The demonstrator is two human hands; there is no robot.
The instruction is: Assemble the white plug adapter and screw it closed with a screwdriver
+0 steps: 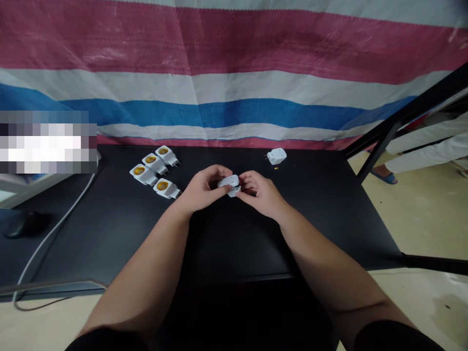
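you're gripping the white housing [229,180] with your left hand [205,189] over the black table [347,214]; your right hand [259,191] is pinching its right end. looks like you're working its parts; next move's probably needing steady, lined-up fingers.

- The head-worn camera looks from above the near side of the black desk [329,195], tilted forward and down.
- It faces across the desk toward the striped tarpaulin [234,48] behind it.
- It is near: left hand [204,189] and right hand [263,194] show mid-frame, above the desk.
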